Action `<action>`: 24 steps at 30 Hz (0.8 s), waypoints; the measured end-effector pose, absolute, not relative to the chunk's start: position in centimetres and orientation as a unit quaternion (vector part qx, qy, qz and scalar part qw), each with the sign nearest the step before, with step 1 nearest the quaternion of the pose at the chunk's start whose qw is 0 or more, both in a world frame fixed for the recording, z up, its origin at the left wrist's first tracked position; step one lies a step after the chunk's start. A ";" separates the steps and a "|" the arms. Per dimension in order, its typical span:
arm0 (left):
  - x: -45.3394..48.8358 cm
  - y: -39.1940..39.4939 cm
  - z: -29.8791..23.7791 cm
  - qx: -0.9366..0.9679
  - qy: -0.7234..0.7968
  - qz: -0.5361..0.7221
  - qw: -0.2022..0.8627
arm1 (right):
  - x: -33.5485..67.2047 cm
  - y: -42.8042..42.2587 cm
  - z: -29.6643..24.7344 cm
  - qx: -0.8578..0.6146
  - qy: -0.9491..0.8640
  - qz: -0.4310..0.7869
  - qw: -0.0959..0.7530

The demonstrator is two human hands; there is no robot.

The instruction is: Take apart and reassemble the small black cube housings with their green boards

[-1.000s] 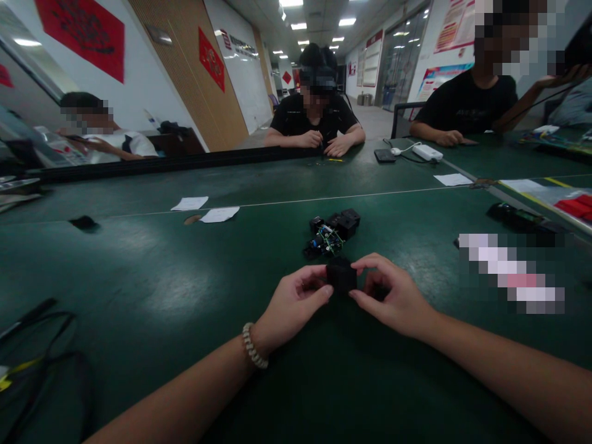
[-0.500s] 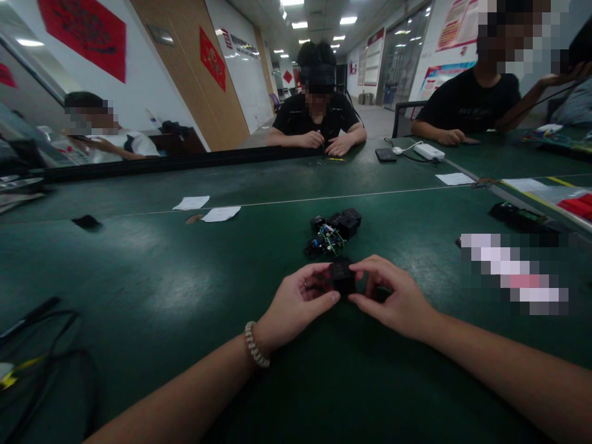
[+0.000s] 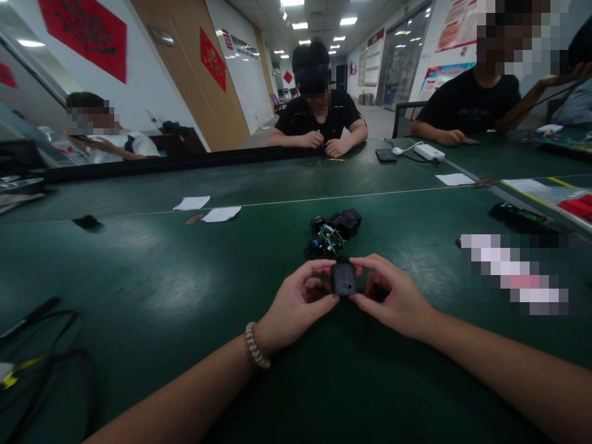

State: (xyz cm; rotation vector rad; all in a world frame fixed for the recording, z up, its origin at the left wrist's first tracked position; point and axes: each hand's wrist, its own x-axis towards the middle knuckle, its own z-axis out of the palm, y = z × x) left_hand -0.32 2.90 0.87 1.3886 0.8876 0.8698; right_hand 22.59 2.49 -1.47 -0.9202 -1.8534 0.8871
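Both my hands pinch one small black plastic block point(image 3: 344, 279) just above the green table point(image 3: 185, 277). My left hand point(image 3: 296, 305), with a bead bracelet on the wrist, grips its left side between thumb and fingers. My right hand point(image 3: 393, 296) grips its right side the same way. The block's lighter grey face is turned towards me. Just beyond it lies a cluster of black parts with a small green circuit board and wires point(image 3: 333, 231).
Paper slips point(image 3: 206, 208) lie left of centre and a small black piece point(image 3: 86, 221) further left. Black cables point(image 3: 41, 357) lie at the near left. A black device point(image 3: 518, 217) sits at the right. Three other people sit at the far side.
The block has been turned in my fingers, so a lighter grey face now shows. My hands have stayed in nearly the same place.
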 end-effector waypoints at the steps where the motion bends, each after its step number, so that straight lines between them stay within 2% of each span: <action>1: -0.3 2.9 0.9 0.599 0.384 0.374 0.595 | 22.6 2.5 -1.5 -0.366 -0.746 0.351 0.431; 24: -0.4 2.9 0.8 0.594 0.396 0.360 0.600 | 22.5 2.4 -1.4 -0.376 -0.741 0.347 0.435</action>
